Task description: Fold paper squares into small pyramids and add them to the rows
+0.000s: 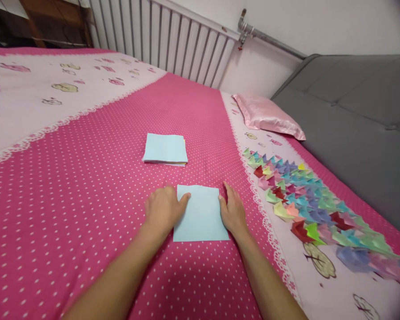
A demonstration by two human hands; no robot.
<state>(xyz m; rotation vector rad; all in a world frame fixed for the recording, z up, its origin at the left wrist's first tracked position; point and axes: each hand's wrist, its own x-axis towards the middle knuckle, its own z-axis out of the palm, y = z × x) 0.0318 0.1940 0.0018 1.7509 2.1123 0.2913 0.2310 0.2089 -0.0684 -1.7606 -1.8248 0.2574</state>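
A light blue square sheet of paper (202, 218) lies flat and unfolded on the pink dotted bedspread in front of me. My left hand (163, 206) rests at its left edge, the thumb stretched over the paper and the other fingers to the left, partly hidden and a little blurred. At the right edge is my right hand (232, 209), its fingers extended and apart, with the thumb tip touching or just over the paper's side. Neither hand grips the sheet. Beyond them sits a stack of coloured paper (166, 148), light blue on top, with yellow and white edges showing.
Rows of small folded paper shapes (303, 200) in many colours cover the bedspread's right side. A pink satin pillow (268, 116) lies behind them, against a grey padded headboard (356, 102). A white radiator (173, 40) and a pipe (273, 42) line the wall.
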